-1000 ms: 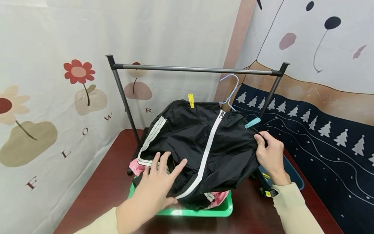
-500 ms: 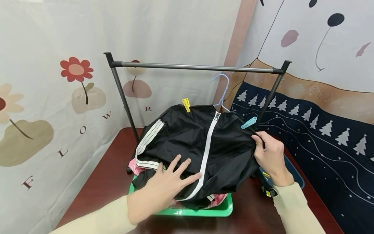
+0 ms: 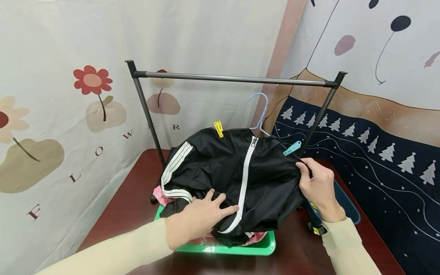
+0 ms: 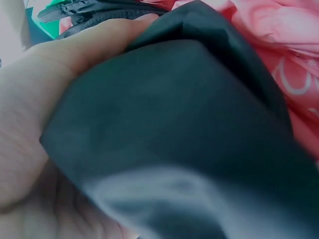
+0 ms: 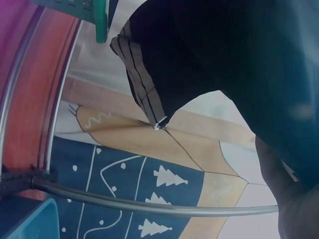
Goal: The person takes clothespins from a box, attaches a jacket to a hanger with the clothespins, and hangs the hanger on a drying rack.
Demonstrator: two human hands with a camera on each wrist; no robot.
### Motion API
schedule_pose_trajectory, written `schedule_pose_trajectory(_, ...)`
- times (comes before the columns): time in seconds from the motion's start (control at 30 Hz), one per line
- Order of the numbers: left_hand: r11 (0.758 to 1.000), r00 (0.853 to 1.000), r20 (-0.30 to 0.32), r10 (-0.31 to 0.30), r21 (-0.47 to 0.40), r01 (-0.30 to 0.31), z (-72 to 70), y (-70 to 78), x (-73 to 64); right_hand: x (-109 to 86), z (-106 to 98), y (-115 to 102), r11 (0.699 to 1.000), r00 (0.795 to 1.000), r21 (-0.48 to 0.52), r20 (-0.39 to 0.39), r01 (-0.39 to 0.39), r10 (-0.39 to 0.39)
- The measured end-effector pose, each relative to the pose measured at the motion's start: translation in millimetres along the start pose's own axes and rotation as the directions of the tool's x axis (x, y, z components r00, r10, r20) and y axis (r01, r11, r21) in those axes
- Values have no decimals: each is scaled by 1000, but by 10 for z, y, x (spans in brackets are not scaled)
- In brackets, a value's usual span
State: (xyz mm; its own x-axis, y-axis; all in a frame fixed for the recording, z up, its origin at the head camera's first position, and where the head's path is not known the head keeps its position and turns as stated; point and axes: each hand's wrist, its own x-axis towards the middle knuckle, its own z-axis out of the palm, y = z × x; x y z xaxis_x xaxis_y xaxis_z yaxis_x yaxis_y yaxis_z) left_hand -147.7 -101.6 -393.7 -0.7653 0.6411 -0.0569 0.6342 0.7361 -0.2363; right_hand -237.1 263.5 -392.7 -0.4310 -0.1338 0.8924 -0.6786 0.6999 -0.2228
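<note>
A black zip jacket (image 3: pixel 220 164) with a white zip and white stripes on a sleeve is on a light-blue wire hanger (image 3: pixel 262 114). The hanger's hook sticks up from the collar, below the rack's bar. My right hand (image 3: pixel 317 187) pinches the jacket's edge on the right, thumb in front. My left hand (image 3: pixel 203 214) lies spread over the lower front, fingertips near the zip; in the left wrist view a fold of black cloth (image 4: pixel 164 119) covers much of the palm. A yellow clothespin (image 3: pixel 218 129) and a blue clothespin (image 3: pixel 292 148) sit on the shoulders.
A grey metal rack (image 3: pixel 227 78) stands behind the jacket. Below it, a green basket (image 3: pixel 237 250) holds pink cloth (image 3: pixel 259 237). A blue bin (image 3: pixel 347 202) is at the right on the dark red table (image 3: pixel 120 210). Printed curtains hang behind.
My left hand has moved right across the jacket's lower front, its fingers coming down onto the cloth. The hanger and jacket top have shifted left and slightly down. My right hand keeps its grip.
</note>
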Motion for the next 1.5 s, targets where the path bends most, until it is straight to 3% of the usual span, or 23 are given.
schedule_pose_trajectory(0.2, 997, 999, 4, 34, 72, -35, 45, 32, 7, -43, 14, 7, 1000, 1000, 3, 15, 4, -4)
schedule_pose_trajectory(0.3, 989, 995, -40, 91, 117, -85, 61, 11, 9, -58, 27, 15, 1000, 1000, 9, 23, 14, -14)
schedule_pose_trajectory(0.4, 975, 982, -99, 164, 164, -146, 124, -50, 49, -61, 39, 18, 1000, 1000, 18, 26, 18, -18)
schedule_pose_trajectory(0.5, 961, 959, -163, 230, 192, -198, 332, -156, 149, -56, 48, 17, 1000, 999, 23, 34, 18, -19)
schedule_pose_trajectory(0.63, 957, 936, -211, 283, 125, -261, 623, -319, 293, -49, 50, 12, 1000, 999, 20, 43, 18, -18)
schedule_pose_trajectory(0.73, 958, 933, -218, 287, 70, -278, 461, -365, 255, -47, 49, 12, 1000, 999, 18, 42, 17, -18)
schedule_pose_trajectory(0.87, 967, 940, -226, 254, 66, -245, -39, -353, 111, -50, 41, 18, 1000, 999, 14, 39, 15, -16)
schedule_pose_trajectory(0.93, 971, 940, -242, 240, 74, -229, -157, -361, 90, -55, 32, 22, 1000, 999, 5, 38, 9, -9)
schedule_pose_trajectory(1.07, 972, 936, -264, 234, 91, -217, -192, -397, 92, -64, 22, 35, 1000, 999, -7, 35, 3, -3)
schedule_pose_trajectory(1.2, 978, 939, -276, 206, 23, -208, -233, -462, 99, -65, 16, 50, 1000, 999, -9, 33, 0, 1)
schedule_pose_trajectory(1.37, 981, 927, -337, 163, -42, -188, -304, -553, 109, -74, -8, 68, 1000, 999, -15, 23, -23, 23)
schedule_pose_trajectory(1.5, 980, 932, -325, 159, -59, -188, -294, -570, 110, -92, -15, 80, 999, 999, -16, 23, -29, 29)
